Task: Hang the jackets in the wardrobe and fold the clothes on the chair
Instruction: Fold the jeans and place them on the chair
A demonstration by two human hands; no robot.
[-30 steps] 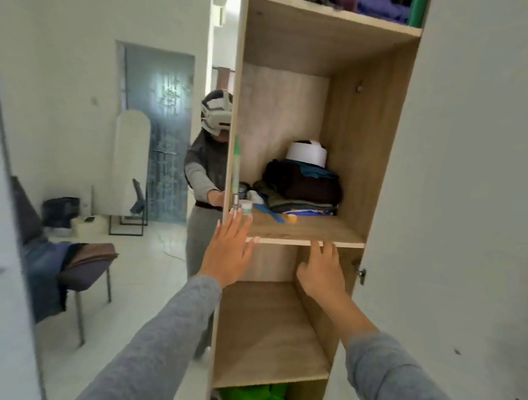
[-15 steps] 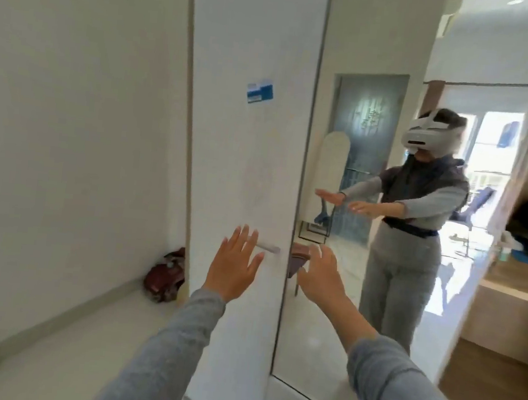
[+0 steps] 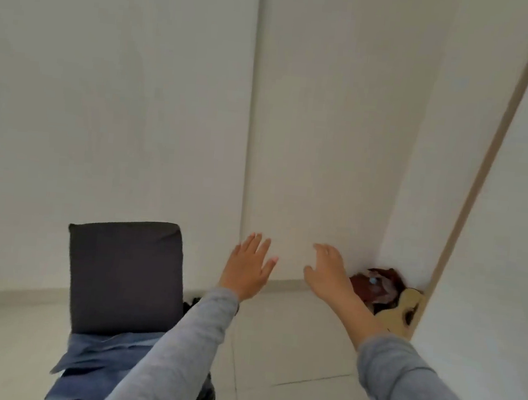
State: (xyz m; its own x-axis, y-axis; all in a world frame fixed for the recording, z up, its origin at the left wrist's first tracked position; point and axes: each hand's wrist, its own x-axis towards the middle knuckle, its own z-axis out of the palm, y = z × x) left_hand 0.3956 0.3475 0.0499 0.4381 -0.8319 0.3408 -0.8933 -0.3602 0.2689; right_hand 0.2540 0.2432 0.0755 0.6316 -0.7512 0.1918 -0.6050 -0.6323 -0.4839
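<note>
We have turned away from the mirror door we faced a moment ago. Now we look at a bare corner and a chair (image 3: 123, 276).

Both our hands are up in the air in the middle of the picture, and they hold nothing. The left hand (image 3: 247, 271) has its fingers straight and spread wide. The right hand (image 3: 329, 277) has its fingers apart and a little bent.

The chair stands in the lower left. The blue clothes (image 3: 103, 352) lie on its seat, partly under our left sleeve. They run from the dark back pad down toward the bottom edge.

The clothes are below and to the left of our left hand, so that hand is nearer. We think the reach must go down and left.

The floor (image 3: 290, 347) between chair and corner gives us room. On the right a white panel (image 3: 509, 255) with a tan edge stands close to our right arm. A red heap (image 3: 374, 283) sits in the corner beside it.
</note>
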